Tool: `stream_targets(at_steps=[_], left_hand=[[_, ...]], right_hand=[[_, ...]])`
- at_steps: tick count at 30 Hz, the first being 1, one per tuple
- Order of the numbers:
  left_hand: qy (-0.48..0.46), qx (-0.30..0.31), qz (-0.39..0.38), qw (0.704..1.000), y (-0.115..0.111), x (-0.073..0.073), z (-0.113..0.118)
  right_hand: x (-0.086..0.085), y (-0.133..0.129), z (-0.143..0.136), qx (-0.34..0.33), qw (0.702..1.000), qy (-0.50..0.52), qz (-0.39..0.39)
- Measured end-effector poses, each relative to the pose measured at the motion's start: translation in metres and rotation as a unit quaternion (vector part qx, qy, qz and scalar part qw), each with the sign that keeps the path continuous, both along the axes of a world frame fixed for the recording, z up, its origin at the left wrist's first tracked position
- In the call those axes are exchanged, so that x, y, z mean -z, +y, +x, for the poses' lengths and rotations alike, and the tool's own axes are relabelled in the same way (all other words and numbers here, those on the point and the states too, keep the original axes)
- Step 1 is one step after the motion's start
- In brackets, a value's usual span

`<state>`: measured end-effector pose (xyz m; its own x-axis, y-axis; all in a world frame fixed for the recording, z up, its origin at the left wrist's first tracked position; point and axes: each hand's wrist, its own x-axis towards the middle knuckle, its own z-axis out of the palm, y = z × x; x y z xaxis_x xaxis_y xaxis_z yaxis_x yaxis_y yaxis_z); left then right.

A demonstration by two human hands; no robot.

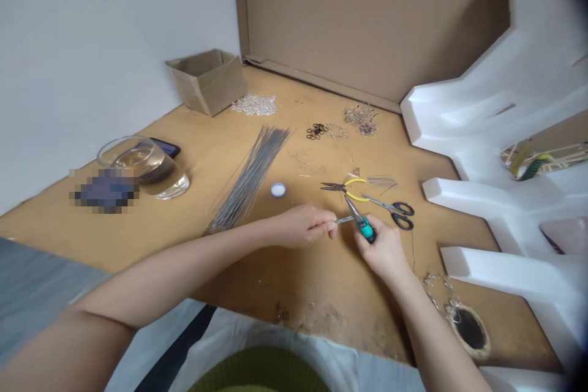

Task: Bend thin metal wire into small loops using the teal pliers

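My left hand (305,226) is closed, pinching a short thin grey piece (343,219) that looks like wire. In my right hand (382,250) is a pair of pliers (364,225) with teal and black handles, its narrow jaws pointing up and left. The grey piece reaches from my left fingertips toward the pliers; whether the jaws touch it I cannot tell. Just beyond lie yellow-handled pliers (344,186) and black-handled scissors (395,211). A bundle of thin grey wires (252,174) is spread left of my hands, near a small white-and-blue round cap (278,190).
A cardboard box (206,82) stands at the back left beside clear beads (255,105). Black rings (316,131) and small wire pieces (361,115) lie toward the back. A glass of liquid (158,168) is at left. White foam (487,202) borders the right, near a round dark-centred ornament (469,329).
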<state>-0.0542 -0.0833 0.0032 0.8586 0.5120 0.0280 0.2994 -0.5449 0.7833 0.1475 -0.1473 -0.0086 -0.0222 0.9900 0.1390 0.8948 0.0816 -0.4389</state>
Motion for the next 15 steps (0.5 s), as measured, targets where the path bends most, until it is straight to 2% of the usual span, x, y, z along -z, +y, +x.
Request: stream_targets(at_steps=[5,11,15], left_hand=[[0.010,-0.018,0.011,1.000,0.0018,-0.0035,0.0015],[0.022,-0.014,0.031,0.999,0.0010,0.0012,0.0019],[0.030,-0.017,0.049,0.998,-0.0012,0.0037,0.0017]], right_hand=[[0.0011,0.0040,-0.0029,0.016,1.000,0.004,0.011],[-0.0026,0.0048,0.0004,-0.041,0.998,0.043,-0.015],[-0.0024,0.0035,0.0027,-0.037,0.999,0.034,-0.012]])
